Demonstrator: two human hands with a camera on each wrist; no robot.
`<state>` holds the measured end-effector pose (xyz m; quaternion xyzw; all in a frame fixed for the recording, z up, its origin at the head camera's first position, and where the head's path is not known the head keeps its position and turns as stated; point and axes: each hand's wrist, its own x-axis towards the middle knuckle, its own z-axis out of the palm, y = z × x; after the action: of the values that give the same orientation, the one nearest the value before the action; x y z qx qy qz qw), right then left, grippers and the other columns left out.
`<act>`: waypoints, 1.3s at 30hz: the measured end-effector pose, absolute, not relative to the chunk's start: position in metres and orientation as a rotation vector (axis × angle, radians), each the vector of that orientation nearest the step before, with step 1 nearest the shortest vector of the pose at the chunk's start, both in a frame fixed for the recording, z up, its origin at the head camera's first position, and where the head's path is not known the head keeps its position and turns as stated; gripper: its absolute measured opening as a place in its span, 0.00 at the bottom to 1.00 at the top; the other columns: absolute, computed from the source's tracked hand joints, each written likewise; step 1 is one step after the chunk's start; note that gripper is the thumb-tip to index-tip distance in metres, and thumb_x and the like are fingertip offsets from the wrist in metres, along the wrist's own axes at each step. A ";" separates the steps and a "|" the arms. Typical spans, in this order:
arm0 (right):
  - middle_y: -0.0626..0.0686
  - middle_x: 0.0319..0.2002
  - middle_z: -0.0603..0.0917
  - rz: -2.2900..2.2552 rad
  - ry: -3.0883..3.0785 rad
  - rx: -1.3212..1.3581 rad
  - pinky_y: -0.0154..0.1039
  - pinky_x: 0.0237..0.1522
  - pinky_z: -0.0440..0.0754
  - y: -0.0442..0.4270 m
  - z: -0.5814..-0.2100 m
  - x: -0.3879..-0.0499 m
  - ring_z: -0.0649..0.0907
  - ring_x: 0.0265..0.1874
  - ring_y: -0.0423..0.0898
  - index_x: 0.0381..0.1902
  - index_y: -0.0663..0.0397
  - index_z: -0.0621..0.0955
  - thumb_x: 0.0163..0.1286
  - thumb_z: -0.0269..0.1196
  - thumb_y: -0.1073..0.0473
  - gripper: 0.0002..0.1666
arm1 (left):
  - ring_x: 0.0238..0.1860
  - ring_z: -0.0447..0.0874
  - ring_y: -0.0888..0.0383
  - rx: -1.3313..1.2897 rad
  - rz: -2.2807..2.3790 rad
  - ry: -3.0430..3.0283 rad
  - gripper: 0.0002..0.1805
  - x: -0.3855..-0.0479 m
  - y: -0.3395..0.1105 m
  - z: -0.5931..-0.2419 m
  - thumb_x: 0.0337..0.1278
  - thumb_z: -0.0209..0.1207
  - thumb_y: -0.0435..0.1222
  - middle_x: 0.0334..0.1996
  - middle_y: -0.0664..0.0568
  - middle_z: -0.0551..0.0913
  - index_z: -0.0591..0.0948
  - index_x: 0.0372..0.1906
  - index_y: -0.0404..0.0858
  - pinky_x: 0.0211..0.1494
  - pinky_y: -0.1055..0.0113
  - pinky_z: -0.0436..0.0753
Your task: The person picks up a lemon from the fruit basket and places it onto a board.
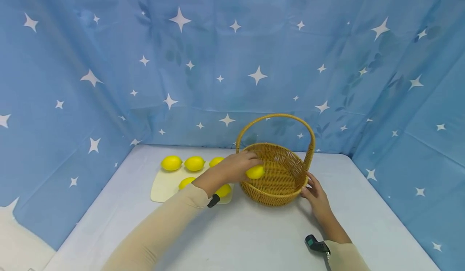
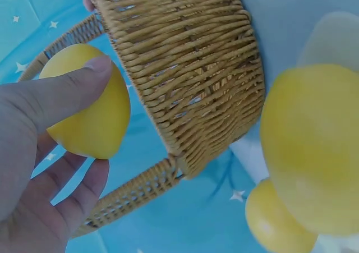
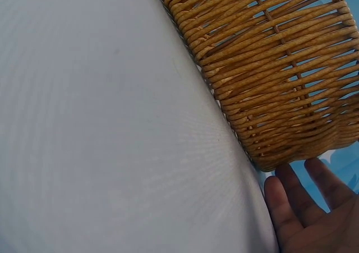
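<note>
My left hand (image 1: 235, 167) holds a yellow lemon (image 1: 255, 172) over the left rim of a round wicker basket (image 1: 270, 198). The left wrist view shows the thumb across the lemon (image 2: 92, 115) and fingers beneath it, beside the woven wall. At the basket's right side is my right hand (image 1: 319, 198). Its fingers (image 3: 291, 199) look fairly straight in the right wrist view, tips against the basket wall (image 3: 280, 79). Several more lemons (image 1: 171, 163) lie on a cream board (image 1: 158, 192) left of the basket, some partly hidden by my left arm.
A tall arched handle (image 1: 277, 114) rises over the basket. Everything stands on a white-covered table (image 1: 232, 238). A blue star-patterned curtain (image 1: 203, 61) closes off the back and both sides. Dark wrist devices (image 1: 315, 244) sit at my wrists.
</note>
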<state>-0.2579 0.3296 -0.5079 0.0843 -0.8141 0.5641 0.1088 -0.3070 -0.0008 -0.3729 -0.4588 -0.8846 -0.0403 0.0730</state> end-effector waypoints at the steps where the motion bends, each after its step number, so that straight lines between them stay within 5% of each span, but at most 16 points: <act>1: 0.66 0.70 0.61 1.663 -2.393 0.248 0.29 0.46 0.79 0.330 -0.508 -0.258 0.75 0.51 0.29 0.78 0.40 0.53 0.77 0.53 0.53 0.37 | 0.63 0.67 0.55 -1.381 -0.109 -2.646 0.38 -0.305 -0.003 -0.372 0.48 0.73 0.34 0.63 0.55 0.71 0.73 0.67 0.48 0.56 0.62 0.77; 15: 0.67 0.70 0.60 1.712 -2.397 0.228 0.35 0.48 0.80 0.323 -0.492 -0.248 0.75 0.56 0.43 0.78 0.47 0.51 0.77 0.53 0.57 0.38 | 0.58 0.70 0.55 -1.429 -0.092 -2.548 0.35 -0.285 -0.038 -0.371 0.48 0.73 0.34 0.60 0.55 0.73 0.75 0.65 0.47 0.58 0.66 0.74; 20: 0.69 0.69 0.60 1.717 -2.404 0.237 0.34 0.48 0.80 0.315 -0.479 -0.239 0.75 0.54 0.39 0.78 0.51 0.51 0.77 0.53 0.58 0.38 | 0.57 0.71 0.55 -1.389 -0.078 -2.581 0.36 -0.282 -0.052 -0.373 0.48 0.72 0.33 0.60 0.54 0.74 0.74 0.66 0.46 0.57 0.64 0.76; 31: 0.66 0.70 0.61 1.668 -2.417 0.233 0.29 0.46 0.78 0.330 -0.507 -0.256 0.74 0.51 0.29 0.78 0.40 0.52 0.77 0.54 0.53 0.38 | 0.60 0.70 0.54 -1.313 -0.140 -2.632 0.35 -0.278 -0.096 -0.388 0.46 0.74 0.34 0.60 0.54 0.74 0.76 0.64 0.46 0.61 0.62 0.73; 39: 0.65 0.70 0.61 1.655 -2.418 0.219 0.29 0.46 0.78 0.330 -0.506 -0.258 0.75 0.54 0.36 0.78 0.37 0.53 0.77 0.53 0.53 0.37 | 0.60 0.72 0.52 -1.178 -0.204 -2.664 0.35 -0.279 -0.133 -0.386 0.43 0.75 0.32 0.59 0.53 0.75 0.77 0.62 0.46 0.58 0.57 0.76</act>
<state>-0.2576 0.3302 -0.5064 0.0742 -0.8186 0.5604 0.1015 -0.2792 -0.1333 -0.3860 -0.4011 -0.9067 -0.0694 0.1106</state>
